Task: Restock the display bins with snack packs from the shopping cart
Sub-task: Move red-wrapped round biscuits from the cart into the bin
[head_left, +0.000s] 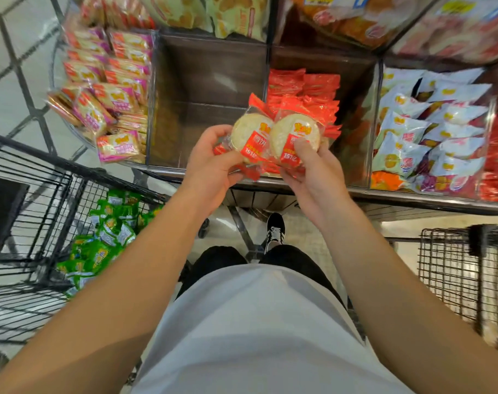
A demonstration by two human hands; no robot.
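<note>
Left hand (211, 166) grips one red snack pack (249, 137); right hand (313, 169) pinches a second pack (294, 137), edges touching. Both sit directly above the near edge of the red-pack bin (353, 81), which lies straight ahead; either hand appears equally placed to drop.

Bright, even overhead light; fisheye bending and motion blur toward the edges, glare on the clear bin walls (152, 95).

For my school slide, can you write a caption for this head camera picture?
Two hands, left hand and right hand, hold red snack packs over a display bin.
</note>
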